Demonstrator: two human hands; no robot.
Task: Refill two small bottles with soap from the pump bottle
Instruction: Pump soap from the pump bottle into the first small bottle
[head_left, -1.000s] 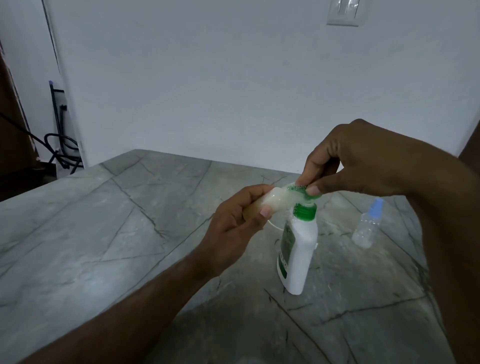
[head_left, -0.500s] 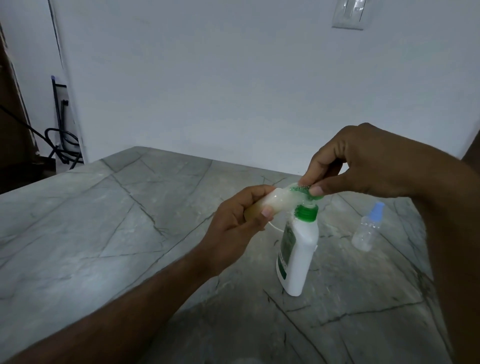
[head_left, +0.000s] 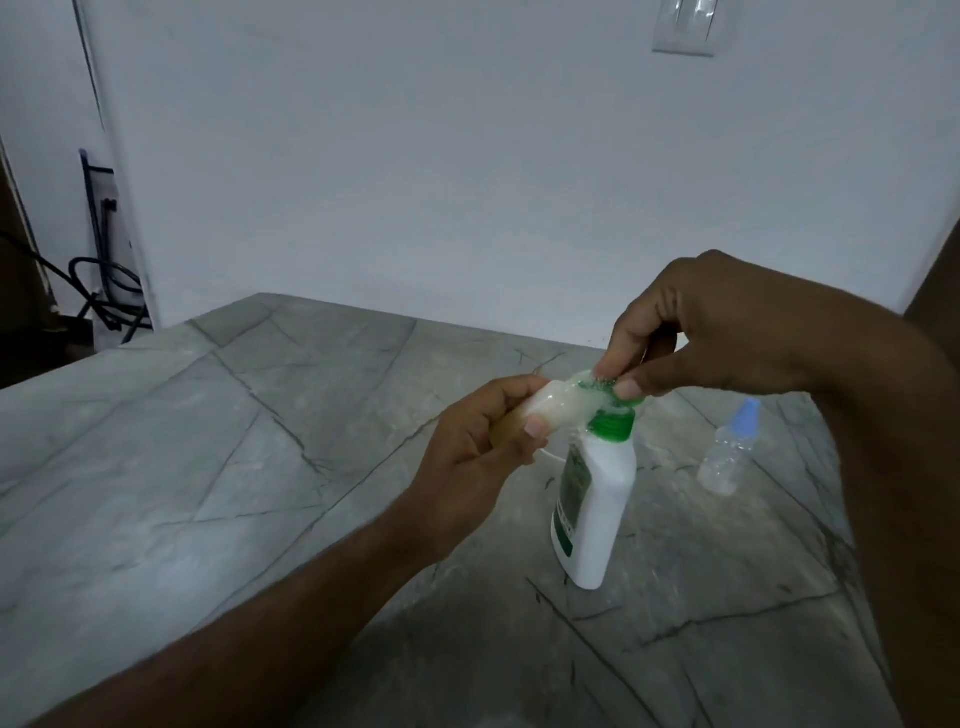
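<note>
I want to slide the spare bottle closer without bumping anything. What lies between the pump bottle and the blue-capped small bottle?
In the head view, only bare counter lies between the pump bottle and the blue-capped small bottle.

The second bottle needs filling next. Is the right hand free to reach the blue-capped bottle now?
Probably not yet: the right hand is pinching the green pump top. The path to the blue-capped bottle looks open.

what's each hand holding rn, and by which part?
Left hand grips the small bottle around its body, tilted toward the pump. Right hand pinches the green pump head of the pump bottle between thumb and fingertips.
</note>
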